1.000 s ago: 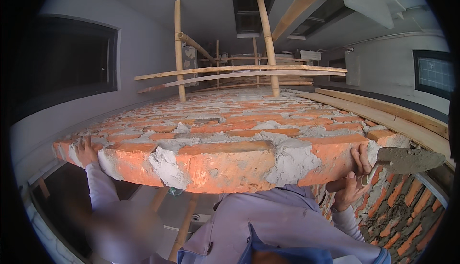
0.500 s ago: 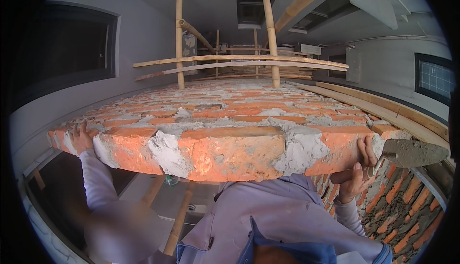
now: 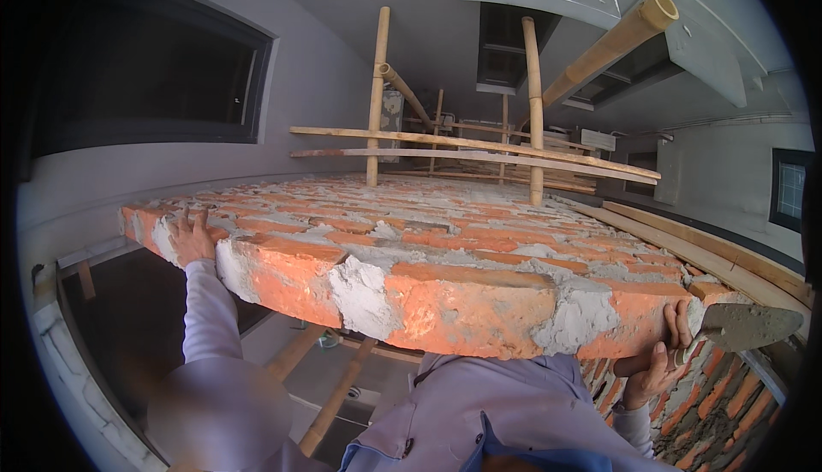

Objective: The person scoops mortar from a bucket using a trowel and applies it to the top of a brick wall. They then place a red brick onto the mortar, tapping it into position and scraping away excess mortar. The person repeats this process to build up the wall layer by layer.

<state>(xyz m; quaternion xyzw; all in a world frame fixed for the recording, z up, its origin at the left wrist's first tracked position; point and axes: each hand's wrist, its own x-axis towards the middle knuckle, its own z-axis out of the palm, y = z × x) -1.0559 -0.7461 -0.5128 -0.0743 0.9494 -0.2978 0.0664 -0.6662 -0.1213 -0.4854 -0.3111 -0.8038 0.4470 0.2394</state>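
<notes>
Hands are apart: left hand [image 3: 190,239] flat on the brick wall [image 3: 445,266], right hand [image 3: 659,365] gripping a mortar-loaded trowel [image 3: 749,325], so I'd keep it level.

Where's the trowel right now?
In the head view the trowel is at the far right, held in the right hand against the end of the brick wall, its blade coated with grey mortar.

Bamboo scaffold [image 3: 531,112] behind brick wall [image 3: 445,249]
</notes>
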